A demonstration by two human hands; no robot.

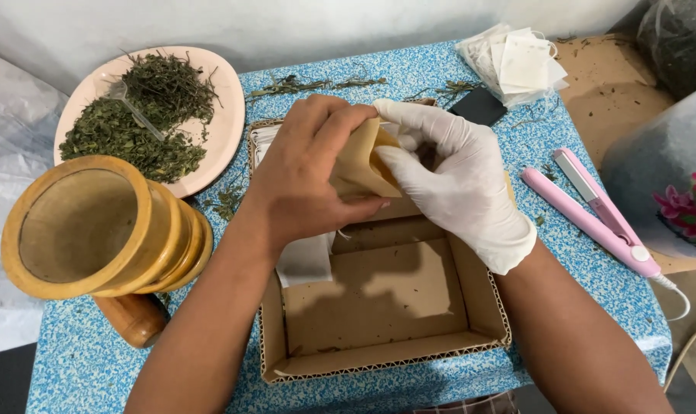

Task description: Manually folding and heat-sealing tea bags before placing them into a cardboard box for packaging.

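My bare left hand (306,172) grips a small tan paper pouch (361,161) from the left, fingers curled over its top. My right hand (455,180), in a white glove, pinches the same pouch at its right edge. Both hands hover over a shallow open cardboard box (386,349). A white paper piece (306,261) lies in the box under my left hand. The far part of the box is hidden by my hands.
A wooden mortar (95,226) stands at left with a pestle (133,316) below it. A pink plate of dried green herbs (152,107) with a clear spoon sits behind. White sachets (516,61), a black square (480,105) and a pink flat iron (593,211) lie on the blue speckled table (87,368).
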